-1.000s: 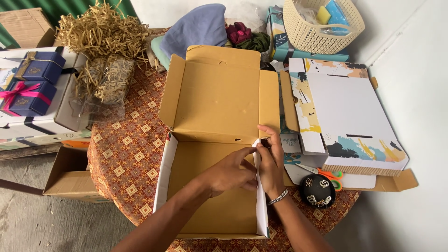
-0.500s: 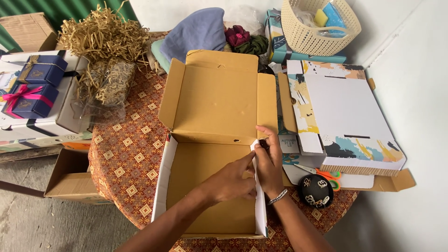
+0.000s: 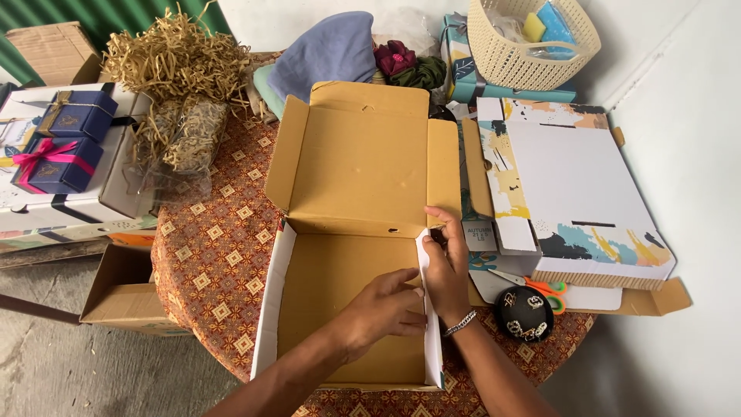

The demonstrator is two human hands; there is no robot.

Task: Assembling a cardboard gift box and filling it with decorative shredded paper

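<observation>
Round table draped in a red and gold patterned cloth fills the middle of the view, with grey floor to the near left and a white wall on the right. On it lies an open brown cardboard box, its lid folded back toward the far side and its white-edged walls standing up. Both hands work at the box's right wall, near the person. The left hand reaches across the inside of the box, fingers curled and pressing against that wall; it grips nothing that can be lifted. The right hand, with a silver bracelet at the wrist, folds over the top of the same wall from outside, pinching its edge with the thumb inside. Just right of the hands lie orange-handled scissors and a black round object. Further right rests a flat white printed box. Far left sits shredded straw-coloured paper and dark blue gift boxes. A woven cream basket stands at the far right.
</observation>
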